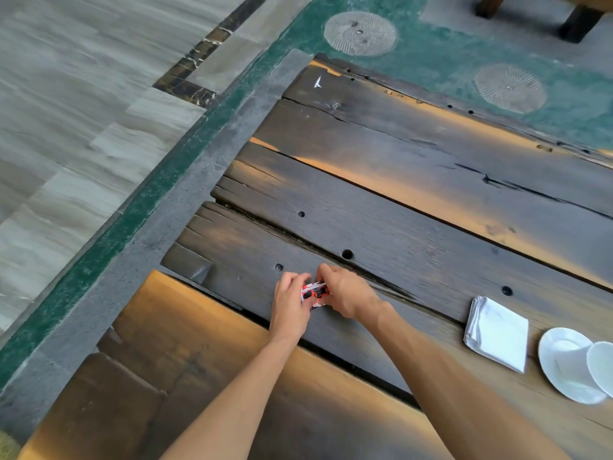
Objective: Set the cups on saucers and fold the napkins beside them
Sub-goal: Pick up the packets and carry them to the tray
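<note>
My left hand [289, 302] and my right hand [345, 290] meet over the dark wooden table [398, 200], both closed on a small red, black and white object [313, 292] that they mostly hide. A folded white napkin [497, 332] lies on the table to the right of my right forearm. Just past it, at the right edge of the view, a white saucer [560, 363] sits with a white cup [602, 366] tipped over on it, partly cut off by the frame.
The table is made of rough planks with gaps and holes. A lower wooden bench [159, 376] runs along its near side. Beyond the table's left end lie a grey curb, green carpet and pale tiled floor. A dark chair leg [580, 23] stands at the top right.
</note>
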A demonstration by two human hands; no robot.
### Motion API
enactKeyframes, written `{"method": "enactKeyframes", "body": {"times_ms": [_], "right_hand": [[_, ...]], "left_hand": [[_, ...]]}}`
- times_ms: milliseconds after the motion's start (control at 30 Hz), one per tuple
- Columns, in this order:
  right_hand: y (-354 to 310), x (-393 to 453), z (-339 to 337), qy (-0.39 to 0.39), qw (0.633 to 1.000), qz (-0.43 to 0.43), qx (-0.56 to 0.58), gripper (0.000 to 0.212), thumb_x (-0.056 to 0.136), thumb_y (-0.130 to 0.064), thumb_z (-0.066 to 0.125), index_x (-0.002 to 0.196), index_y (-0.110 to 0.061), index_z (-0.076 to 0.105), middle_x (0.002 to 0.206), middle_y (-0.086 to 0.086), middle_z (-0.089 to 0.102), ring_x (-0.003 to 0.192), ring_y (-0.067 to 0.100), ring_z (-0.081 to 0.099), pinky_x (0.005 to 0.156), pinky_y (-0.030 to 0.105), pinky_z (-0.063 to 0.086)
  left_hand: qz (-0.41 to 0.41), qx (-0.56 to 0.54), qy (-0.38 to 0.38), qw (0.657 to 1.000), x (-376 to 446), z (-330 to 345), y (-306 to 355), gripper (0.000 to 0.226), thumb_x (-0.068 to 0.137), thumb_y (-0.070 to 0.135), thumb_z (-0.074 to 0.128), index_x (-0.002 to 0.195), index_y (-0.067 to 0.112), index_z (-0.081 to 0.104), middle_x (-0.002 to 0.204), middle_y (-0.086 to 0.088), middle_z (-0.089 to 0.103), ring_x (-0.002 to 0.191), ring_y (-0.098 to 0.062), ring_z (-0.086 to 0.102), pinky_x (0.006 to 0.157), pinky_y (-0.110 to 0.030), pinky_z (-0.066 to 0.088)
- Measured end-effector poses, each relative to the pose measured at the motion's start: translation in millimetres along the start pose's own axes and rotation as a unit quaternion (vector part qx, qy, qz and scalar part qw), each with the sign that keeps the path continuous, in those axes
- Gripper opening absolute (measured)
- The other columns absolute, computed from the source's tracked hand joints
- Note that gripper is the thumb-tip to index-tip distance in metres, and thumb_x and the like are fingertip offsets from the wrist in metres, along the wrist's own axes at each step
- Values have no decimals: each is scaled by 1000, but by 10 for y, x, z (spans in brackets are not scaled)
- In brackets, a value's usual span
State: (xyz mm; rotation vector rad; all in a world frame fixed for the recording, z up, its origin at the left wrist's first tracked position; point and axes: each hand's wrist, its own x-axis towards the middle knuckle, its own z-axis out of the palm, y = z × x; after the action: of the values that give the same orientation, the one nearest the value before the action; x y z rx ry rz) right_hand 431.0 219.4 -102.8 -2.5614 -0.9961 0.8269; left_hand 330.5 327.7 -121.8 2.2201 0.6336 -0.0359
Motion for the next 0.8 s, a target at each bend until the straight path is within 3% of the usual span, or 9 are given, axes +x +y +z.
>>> {"method": "enactKeyframes", "body": {"times_ms": [100,200,333,400,500,600,700,800], "right_hand": [[-1,-170,92,11,999,18,44,35,84,-31,71,97,-15,42,98,8,59,86,34,56,71,43,46],[6,-315,163,24,990,60,124,36,81,-32,75,99,-13,50,95,7,63,85,26,56,69,35,40],[50,-569,163,31,962,119,242,17,81,-25,76,87,-19,61,75,-5,60,69,12,52,57,22,35],[72,-760,124,33,935,140,324,12,82,-19,76,85,-16,65,70,-6,59,65,9,51,61,20,39],[91,-1102,29,36,889,155,429,17,83,-12,75,97,-4,70,78,2,67,70,13,58,72,27,47],[152,-1515,-70,50,837,162,520,10,85,-9,74,94,-7,71,67,-4,70,58,7,58,56,18,47],[275,-1950,-124,67,791,173,583,6,85,-7,72,90,-8,71,68,-4,72,59,4,63,55,16,50],[444,-2428,-119,97,753,186,623,9,82,-7,75,90,-7,70,79,4,74,69,10,68,62,21,54]], "left_hand": [[0,-28,4,1000,-153,16,-36,23,88,8,69,111,11,68,103,1,53,90,-17,58,89,-32,49],[-42,-74,9,996,-262,30,-70,20,83,7,74,103,11,70,97,-3,65,86,-23,64,83,-37,53],[-116,-161,-35,980,-328,-45,-1,22,82,7,76,103,11,71,91,-5,73,85,-22,70,76,-21,55],[-126,-214,-55,967,-391,-102,90,23,84,7,74,105,15,69,98,-8,74,87,-23,71,76,-28,60],[-123,-263,-96,952,-529,-165,285,29,86,5,72,111,19,68,106,-9,71,88,-17,71,66,-22,61],[-101,-269,-139,948,-698,-185,538,34,86,6,72,118,18,68,109,-11,70,94,-21,71,71,-27,61],[-55,-256,-184,947,-882,-149,844,35,87,6,71,119,21,69,109,-15,70,96,-25,70,82,-39,59],[-8,-239,-233,943,-1088,-15,1207,35,89,3,68,122,15,68,104,-16,70,86,-17,65,72,-26,55]]}}
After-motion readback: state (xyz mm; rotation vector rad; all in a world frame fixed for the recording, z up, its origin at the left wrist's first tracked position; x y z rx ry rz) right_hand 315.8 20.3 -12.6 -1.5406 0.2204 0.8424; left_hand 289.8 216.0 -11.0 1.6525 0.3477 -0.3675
